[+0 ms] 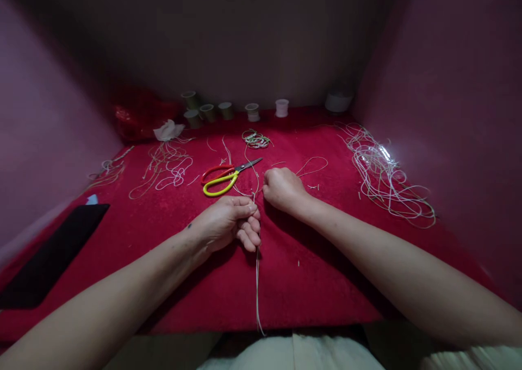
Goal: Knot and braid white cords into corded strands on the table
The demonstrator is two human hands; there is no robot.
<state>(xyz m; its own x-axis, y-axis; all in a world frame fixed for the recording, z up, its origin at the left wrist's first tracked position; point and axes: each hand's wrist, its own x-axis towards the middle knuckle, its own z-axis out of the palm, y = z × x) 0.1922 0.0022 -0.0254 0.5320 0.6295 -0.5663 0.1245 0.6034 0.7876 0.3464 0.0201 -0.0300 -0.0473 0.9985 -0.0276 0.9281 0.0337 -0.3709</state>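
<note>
Thin pale cords [257,283] hang from my left hand [236,220] down over the table's front edge. Its thumb and index finger pinch the cords, with the other fingers loosely curled below. A small knot or crossing of cord shows just above the fingertips. Close by on the right, my right hand [283,189] is closed, back of the hand up, on a strand of the cord; a loop of cord [316,166] emerges behind it. Its fingertips are mostly hidden. Just beyond my left hand lie scissors [220,181] with one red and one yellow handle, blades pointing right.
A red cloth [326,288] covers the table. Several thread spools [253,112] stand along the back, near a green-and-white knotted bundle [256,139]. Loose cords [173,163] lie left, and a larger cord tangle [383,174] lies right. A black flat object [57,256] rests at the left edge.
</note>
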